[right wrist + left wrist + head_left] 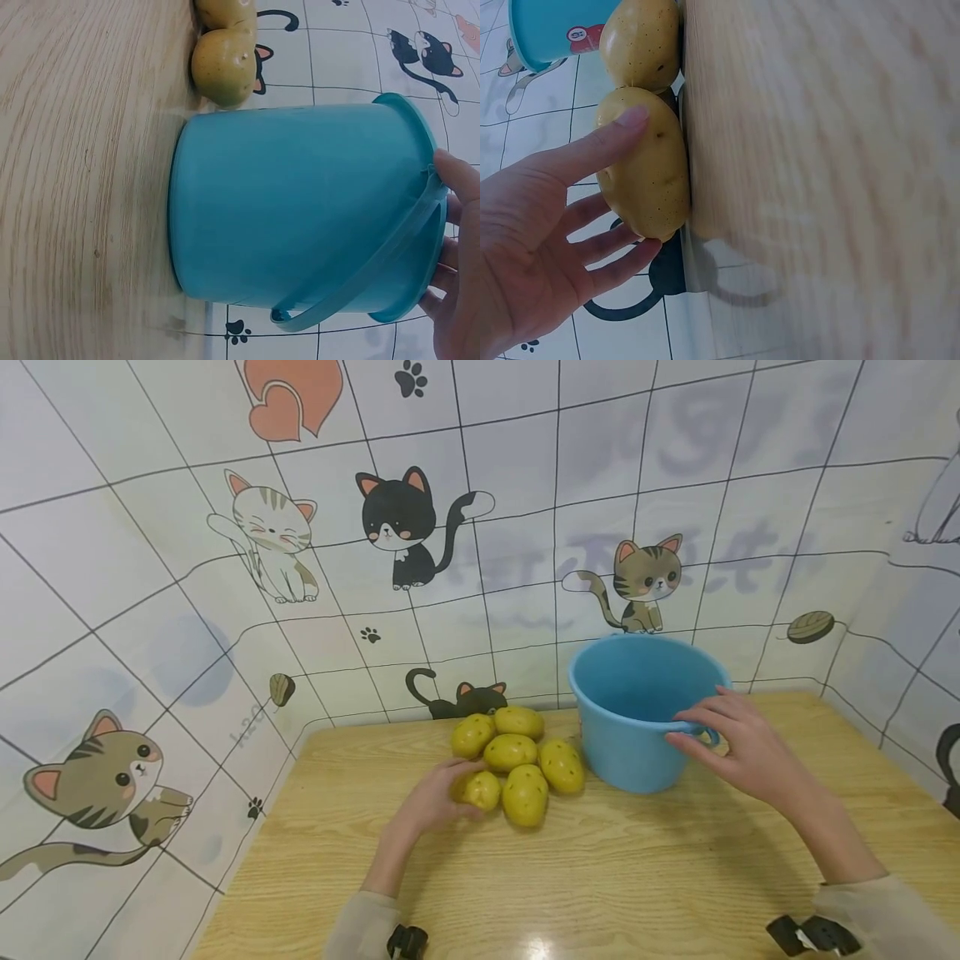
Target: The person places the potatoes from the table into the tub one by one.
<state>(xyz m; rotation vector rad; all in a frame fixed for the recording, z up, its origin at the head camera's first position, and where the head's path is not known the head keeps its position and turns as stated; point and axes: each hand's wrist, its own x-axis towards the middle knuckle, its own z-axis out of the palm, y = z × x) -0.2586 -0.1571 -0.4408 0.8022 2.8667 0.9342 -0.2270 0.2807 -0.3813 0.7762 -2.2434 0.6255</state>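
Note:
My left hand [437,798] is at the near left potato [482,792] of a close cluster on the table. In the left wrist view the thumb lies over this potato [651,169], and the fingertips curve round its far side. Other yellow speckled potatoes [525,795] lie right against it. To their right a light blue bucket [633,756] stands upright. At its right rim my right hand [750,745] grips the edge near the handle joint. The right wrist view shows the thumb on the rim and the bucket handle [367,274] hanging down the side.
The wooden table [570,885] reaches back to a wall [517,602] covered with a cat-print sheet. The bucket stands close to that wall, its nearest potato [561,767] almost beside it. A red and white label [585,36] shows on the bucket.

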